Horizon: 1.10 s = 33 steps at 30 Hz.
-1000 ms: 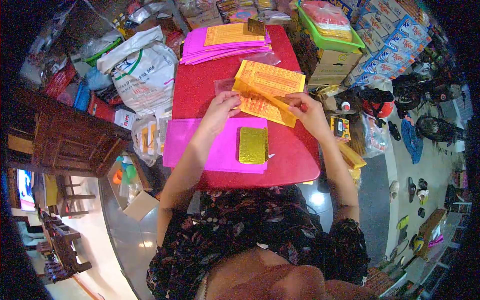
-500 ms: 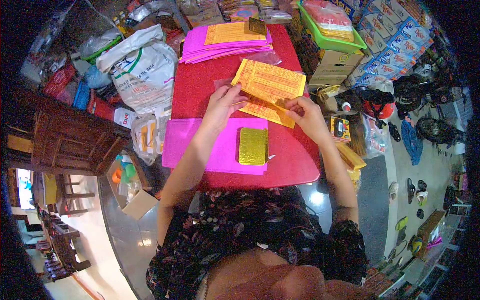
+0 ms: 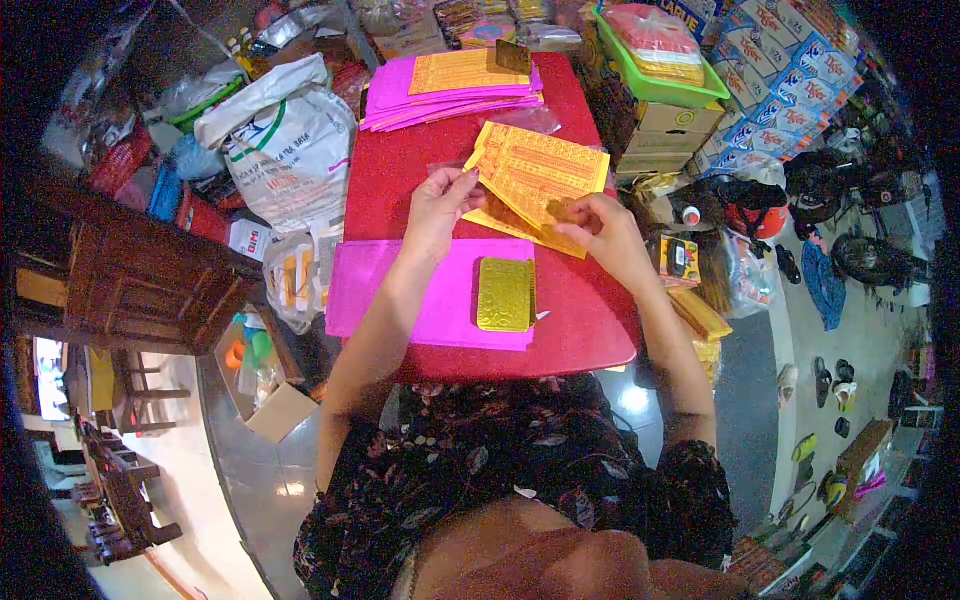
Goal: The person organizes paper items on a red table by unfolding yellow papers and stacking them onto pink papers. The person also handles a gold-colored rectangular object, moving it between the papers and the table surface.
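Yellow printed paper sheets (image 3: pixel 545 165) lie in a small pile on the red table (image 3: pixel 400 190). My left hand (image 3: pixel 441 208) pinches the left corner of the top sheet. At that sheet's near right edge is my right hand (image 3: pixel 602 232), thumb and fingers closed on the paper. The sheet's near side is lifted, with more yellow paper showing beneath. Closer to me lie magenta paper sheets (image 3: pixel 405 295), with a gold embossed packet (image 3: pixel 506 294) resting on their right end.
At the table's far end sits a stack of magenta papers (image 3: pixel 390 92) topped by a yellow sheet and a dark gold block (image 3: pixel 513 57). A white sack (image 3: pixel 285 150) stands left; a green basket (image 3: pixel 715 88) on cartons and stacked beer boxes (image 3: pixel 790 90) stand right.
The near edge of the top yellow sheet has risen and tilted. My left hand has moved slightly left, and my right hand has shifted a little downward and left along the edge.
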{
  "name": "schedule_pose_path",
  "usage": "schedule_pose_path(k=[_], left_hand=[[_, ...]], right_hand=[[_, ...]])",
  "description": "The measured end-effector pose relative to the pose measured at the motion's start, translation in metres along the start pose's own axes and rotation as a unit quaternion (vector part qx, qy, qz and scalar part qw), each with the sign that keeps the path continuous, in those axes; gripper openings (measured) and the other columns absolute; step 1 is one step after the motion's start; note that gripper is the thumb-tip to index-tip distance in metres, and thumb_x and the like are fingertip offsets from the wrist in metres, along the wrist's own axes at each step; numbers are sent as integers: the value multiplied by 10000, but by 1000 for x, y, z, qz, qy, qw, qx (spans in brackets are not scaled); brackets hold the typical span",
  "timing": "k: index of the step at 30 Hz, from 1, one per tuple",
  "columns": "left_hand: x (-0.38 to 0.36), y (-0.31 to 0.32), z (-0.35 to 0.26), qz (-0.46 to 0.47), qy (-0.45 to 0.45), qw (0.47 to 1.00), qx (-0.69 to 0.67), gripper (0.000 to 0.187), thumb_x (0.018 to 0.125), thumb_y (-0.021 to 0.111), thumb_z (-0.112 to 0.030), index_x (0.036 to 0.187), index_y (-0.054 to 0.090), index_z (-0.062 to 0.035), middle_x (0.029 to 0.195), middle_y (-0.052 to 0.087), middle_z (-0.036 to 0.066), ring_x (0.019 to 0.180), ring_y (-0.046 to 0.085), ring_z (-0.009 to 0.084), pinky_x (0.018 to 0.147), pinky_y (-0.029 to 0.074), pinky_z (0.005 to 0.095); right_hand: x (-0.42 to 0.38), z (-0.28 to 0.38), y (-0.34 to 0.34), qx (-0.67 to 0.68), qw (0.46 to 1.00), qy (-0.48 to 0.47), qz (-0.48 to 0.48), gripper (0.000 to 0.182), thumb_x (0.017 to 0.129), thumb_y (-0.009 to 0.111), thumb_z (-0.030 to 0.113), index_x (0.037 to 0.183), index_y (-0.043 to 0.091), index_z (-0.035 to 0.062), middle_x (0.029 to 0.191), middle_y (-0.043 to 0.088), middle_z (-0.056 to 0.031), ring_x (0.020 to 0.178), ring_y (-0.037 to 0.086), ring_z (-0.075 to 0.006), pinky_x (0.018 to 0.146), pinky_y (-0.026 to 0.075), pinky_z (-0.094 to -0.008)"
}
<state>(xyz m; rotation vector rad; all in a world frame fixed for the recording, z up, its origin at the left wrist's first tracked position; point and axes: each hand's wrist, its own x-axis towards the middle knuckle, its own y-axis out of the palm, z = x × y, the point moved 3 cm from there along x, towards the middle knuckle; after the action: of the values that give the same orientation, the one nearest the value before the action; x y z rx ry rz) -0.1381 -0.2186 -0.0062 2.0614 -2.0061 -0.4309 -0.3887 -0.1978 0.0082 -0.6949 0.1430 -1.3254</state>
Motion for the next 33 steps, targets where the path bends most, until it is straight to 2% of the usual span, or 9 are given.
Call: schedule_pose_path(k=[4, 6, 10, 12, 13, 18, 25, 27, 33], left_hand=[[4, 0, 1, 9, 25, 1000, 15, 126, 915, 624, -143, 876, 600, -25, 914, 625, 48, 814, 612, 125, 764, 543, 272], [5, -1, 2, 12, 34, 999, 18, 128, 916, 623, -141, 867, 602, -24, 921, 627, 48, 820, 612, 125, 767, 543, 275], [3, 0, 1, 18, 45, 999, -6, 104, 916, 618, -122, 889, 615, -21, 956, 637, 60, 838, 615, 132, 784, 545, 287], [3, 0, 1, 19, 46, 999, -13, 95, 916, 615, -114, 903, 619, -20, 965, 639, 63, 850, 616, 135, 793, 545, 295], [3, 0, 2, 24, 46, 998, -25, 90, 917, 612, -110, 911, 621, -20, 975, 640, 67, 864, 615, 139, 800, 544, 304], [5, -6, 8, 37, 51, 996, -58, 84, 920, 606, -105, 919, 623, -23, 992, 640, 74, 896, 612, 148, 816, 539, 322], [2, -13, 10, 27, 35, 997, -56, 112, 911, 625, -130, 915, 612, -19, 951, 630, 74, 878, 611, 146, 800, 536, 303], [1, -21, 12, 24, 30, 998, -49, 117, 908, 629, -134, 908, 608, -19, 942, 628, 72, 875, 610, 144, 793, 537, 295], [-4, -36, 19, -34, -27, 998, 38, 97, 919, 606, -126, 882, 597, -36, 924, 634, 70, 855, 616, 149, 788, 533, 291]], right_hand=[[2, 1, 4, -44, 998, -36, -7, 361, 747, 787, 217, 970, 613, -8, 857, 644, -111, 743, 632, -183, 679, 513, -309], [2, 7, 4, -110, 992, -57, 2, 387, 754, 779, 259, 981, 613, -7, 897, 643, -135, 765, 646, -226, 680, 517, -336], [2, 6, 7, -138, 989, -55, 2, 396, 755, 771, 281, 983, 617, -3, 909, 636, -143, 784, 646, -260, 694, 514, -351], [2, 4, 8, -128, 991, -35, 28, 409, 773, 722, 378, 960, 613, 30, 959, 626, -156, 900, 616, -337, 782, 489, -429], [2, 4, 8, -128, 991, -35, 28, 409, 773, 722, 378, 960, 613, 30, 959, 626, -156, 900, 616, -337, 782, 489, -429], [2, 3, 8, -116, 992, -49, 26, 263, 831, 665, 253, 959, 609, 29, 934, 623, -161, 889, 611, -355, 773, 491, -437], [3, 5, 5, -117, 989, -88, -23, 121, 839, 628, 128, 900, 600, 28, 872, 613, -160, 845, 605, -359, 732, 490, -437], [8, 11, -4, -128, 980, -115, -100, 89, 834, 617, 106, 879, 595, 33, 856, 603, -160, 826, 600, -362, 716, 488, -441], [42, 32, -40, -211, 951, -146, -172, 77, 844, 593, 101, 901, 578, 52, 834, 582, -139, 820, 584, -354, 696, 475, -453]])
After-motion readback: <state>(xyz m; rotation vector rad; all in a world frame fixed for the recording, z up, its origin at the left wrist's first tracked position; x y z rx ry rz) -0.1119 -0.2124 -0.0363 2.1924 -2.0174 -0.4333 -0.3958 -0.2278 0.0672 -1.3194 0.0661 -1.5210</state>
